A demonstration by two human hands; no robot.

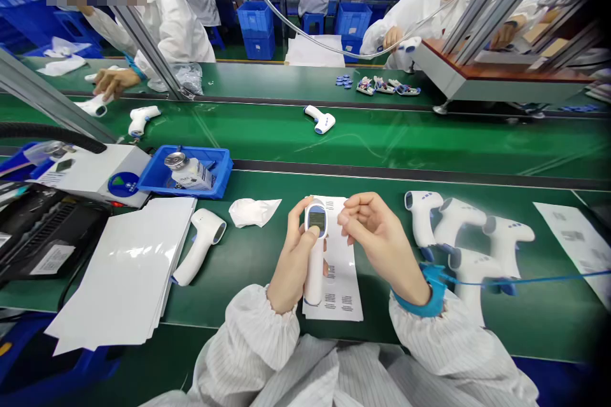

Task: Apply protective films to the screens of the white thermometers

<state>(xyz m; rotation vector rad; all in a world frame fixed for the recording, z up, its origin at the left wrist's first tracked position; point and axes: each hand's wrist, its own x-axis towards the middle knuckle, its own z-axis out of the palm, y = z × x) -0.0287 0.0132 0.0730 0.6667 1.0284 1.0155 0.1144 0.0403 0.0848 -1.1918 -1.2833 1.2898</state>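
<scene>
My left hand (pixel 292 261) is wrapped round a white infrared thermometer (pixel 314 273), its thumb on the blue-rimmed display, which faces up at me. Close to its right, my right hand (pixel 377 235) has thumb and fingertips pinched together; anything between them is too small to make out. A blue wrist strap (pixel 424 296) with a cord circles my right wrist. Under both hands lies a printed label sheet (pixel 344 286). Another thermometer (pixel 200 247) rests to the left, beside a crumpled white tissue (pixel 254 212). Several more thermometers (pixel 422 216) lie in a group on the right.
White sheets (pixel 126 267) are stacked at left, near a blue tray (pixel 222 175) holding a bottle (pixel 191 173). Beyond runs a green conveyor (pixel 248 127) carrying thermometers (pixel 321 119). Co-workers sit across it; one person's hand (pixel 114 82) reaches over at left. A printed paper (pixel 575 238) lies far right.
</scene>
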